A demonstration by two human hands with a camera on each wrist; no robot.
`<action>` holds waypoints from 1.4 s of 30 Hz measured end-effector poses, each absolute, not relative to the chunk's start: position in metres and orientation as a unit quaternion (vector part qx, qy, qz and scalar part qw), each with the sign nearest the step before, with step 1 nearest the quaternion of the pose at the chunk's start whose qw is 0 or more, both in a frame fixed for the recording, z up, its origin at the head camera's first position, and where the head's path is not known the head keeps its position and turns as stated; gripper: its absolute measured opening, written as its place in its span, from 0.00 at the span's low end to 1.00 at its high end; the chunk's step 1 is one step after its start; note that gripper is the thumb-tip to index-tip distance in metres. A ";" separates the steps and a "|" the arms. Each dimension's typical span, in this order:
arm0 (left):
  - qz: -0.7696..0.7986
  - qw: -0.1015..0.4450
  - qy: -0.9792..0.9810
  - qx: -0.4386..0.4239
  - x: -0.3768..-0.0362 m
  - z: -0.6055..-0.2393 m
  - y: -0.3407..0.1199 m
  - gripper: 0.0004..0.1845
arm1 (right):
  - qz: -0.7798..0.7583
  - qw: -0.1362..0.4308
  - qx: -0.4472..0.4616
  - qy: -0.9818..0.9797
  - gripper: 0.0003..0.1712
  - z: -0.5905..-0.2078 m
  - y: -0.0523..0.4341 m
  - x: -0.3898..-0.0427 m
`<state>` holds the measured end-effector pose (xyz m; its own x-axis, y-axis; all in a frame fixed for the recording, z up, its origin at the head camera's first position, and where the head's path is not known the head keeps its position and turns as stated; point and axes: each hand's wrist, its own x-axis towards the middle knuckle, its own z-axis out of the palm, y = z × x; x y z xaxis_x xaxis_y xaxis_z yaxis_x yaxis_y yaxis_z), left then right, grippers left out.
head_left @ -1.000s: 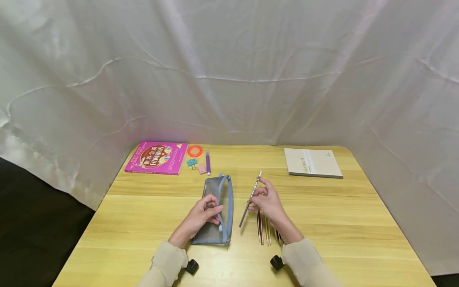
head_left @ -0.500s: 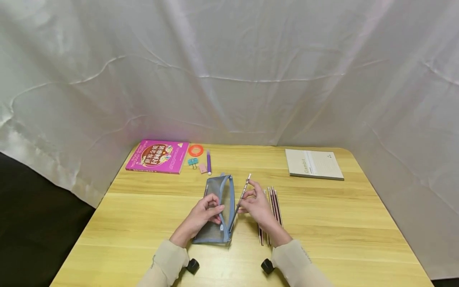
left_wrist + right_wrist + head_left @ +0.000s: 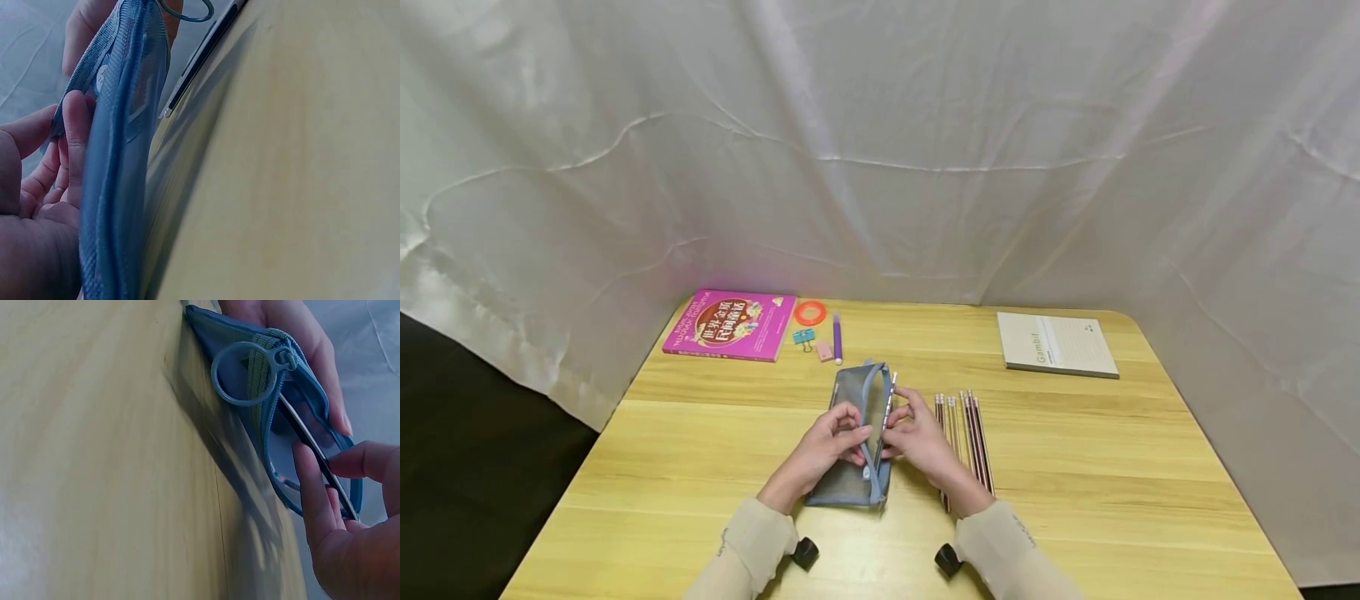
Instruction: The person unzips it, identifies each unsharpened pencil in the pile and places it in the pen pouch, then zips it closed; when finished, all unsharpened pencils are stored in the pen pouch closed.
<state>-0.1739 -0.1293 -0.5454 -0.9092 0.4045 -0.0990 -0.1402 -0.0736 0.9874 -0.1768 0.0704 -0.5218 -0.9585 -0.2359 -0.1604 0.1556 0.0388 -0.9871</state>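
My left hand (image 3: 820, 446) pinches the edge of a blue-grey mesh pencil case (image 3: 842, 485), which lies unzipped with its mouth spread. In the left wrist view, thumb and fingers hold the zip band (image 3: 94, 65). My right hand (image 3: 921, 442) grips a dark pencil (image 3: 889, 404) with a patterned top. The right wrist view has this pencil (image 3: 306, 434) between thumb and fingers, its lower part inside the case's mouth. A ring-shaped zip pull (image 3: 242, 400) hangs at the near end. Beside my right wrist lie several pencils (image 3: 976, 433), partly covered by the forearm.
At the back left are a pink book (image 3: 730, 325), an orange tape ring (image 3: 810, 313), a blue binder clip (image 3: 803, 336), a pink eraser (image 3: 825, 350) and a purple pen (image 3: 837, 337). A notebook (image 3: 1060, 342) lies back right. Curtains hang around the table (image 3: 1112, 483).
My right hand has moved left with the pencil, from beside the case into its mouth. The pencils on the table are more exposed. My left hand has kept its hold.
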 end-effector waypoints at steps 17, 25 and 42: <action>0.720 0.198 0.658 0.093 -0.174 -0.545 -0.129 0.11 | -0.672 0.168 -0.027 0.721 0.44 -0.526 0.063 -0.180; 0.718 0.198 0.661 0.096 -0.176 -0.545 -0.128 0.13 | -0.676 0.163 -0.031 0.718 0.44 -0.524 0.063 -0.180; 0.719 0.200 0.658 0.100 -0.176 -0.544 -0.129 0.14 | -0.677 0.167 -0.032 0.716 0.41 -0.520 0.066 -0.177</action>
